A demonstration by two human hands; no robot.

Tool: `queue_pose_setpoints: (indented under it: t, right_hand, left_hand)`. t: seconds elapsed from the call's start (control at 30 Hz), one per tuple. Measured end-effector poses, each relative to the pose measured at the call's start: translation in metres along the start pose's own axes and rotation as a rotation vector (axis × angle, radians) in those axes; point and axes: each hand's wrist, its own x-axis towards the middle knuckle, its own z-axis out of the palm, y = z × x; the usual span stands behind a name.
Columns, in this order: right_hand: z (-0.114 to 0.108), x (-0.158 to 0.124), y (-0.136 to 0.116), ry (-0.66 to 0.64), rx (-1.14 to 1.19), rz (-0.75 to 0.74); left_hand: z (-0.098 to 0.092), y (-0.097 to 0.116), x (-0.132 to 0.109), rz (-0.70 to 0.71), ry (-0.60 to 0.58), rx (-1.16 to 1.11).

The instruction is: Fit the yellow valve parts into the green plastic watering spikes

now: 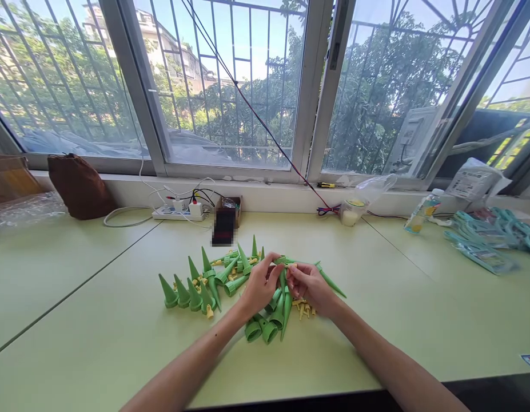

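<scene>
A heap of green plastic cone spikes (pixel 213 277) lies on the pale green table (pixel 97 320), some standing on their wide ends at the left, others lying flat. Small yellow fittings (pixel 302 309) are scattered among them. My left hand (pixel 260 286) and my right hand (pixel 310 286) meet over the heap's right part. Both are closed, pinching one green spike (pixel 285 286) between them; its point hangs down toward the table.
A white power strip (pixel 179 212) with plugs and cables, a brown pouch (pixel 78 186), a small jar (pixel 350 213), a bottle (pixel 419 214) and teal packets (pixel 487 240) line the back and right. A red-black cable (pixel 265 123) crosses the window.
</scene>
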Motion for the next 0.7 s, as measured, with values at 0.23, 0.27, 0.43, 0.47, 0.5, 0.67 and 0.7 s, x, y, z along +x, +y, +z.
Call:
queue_pose_setpoints:
  t: [0.23,0.27,0.43,0.47,0.5,0.67,0.7]
  right_hand:
    - [0.0004,-0.0005,0.0006,0.001,-0.14,-0.036]
    - [0.0009,-0.0007,0.0008,0.005,-0.191,-0.058]
    - [0.0046,-0.0025,0.0004,0.068,-0.447,-0.21]
    - [0.0052,-0.0028,0.0001,0.079,-0.47,-0.223]
    - [0.0055,-0.003,-0.0002,0.086,-0.481,-0.228]
    - [0.0039,-0.0024,-0.0019,0.095,-0.425,-0.194]
    - [0.0033,-0.0022,-0.0021,0.09,-0.401,-0.178]
  left_hand:
    - [-0.0011,-0.0036,0.0024,-0.035,-0.046,-0.15]
    - [-0.0014,-0.0032,0.003,-0.044,-0.045,-0.172]
    - [-0.0022,-0.0009,0.0045,-0.108,-0.052,-0.273]
    - [-0.0022,-0.0008,0.0045,-0.109,-0.052,-0.271]
    - [-0.0022,-0.0007,0.0042,-0.1,-0.05,-0.254]
    - [-0.001,0.0004,0.001,0.037,0.019,0.014]
    - [-0.0006,0.0006,0.0002,0.065,0.038,0.062]
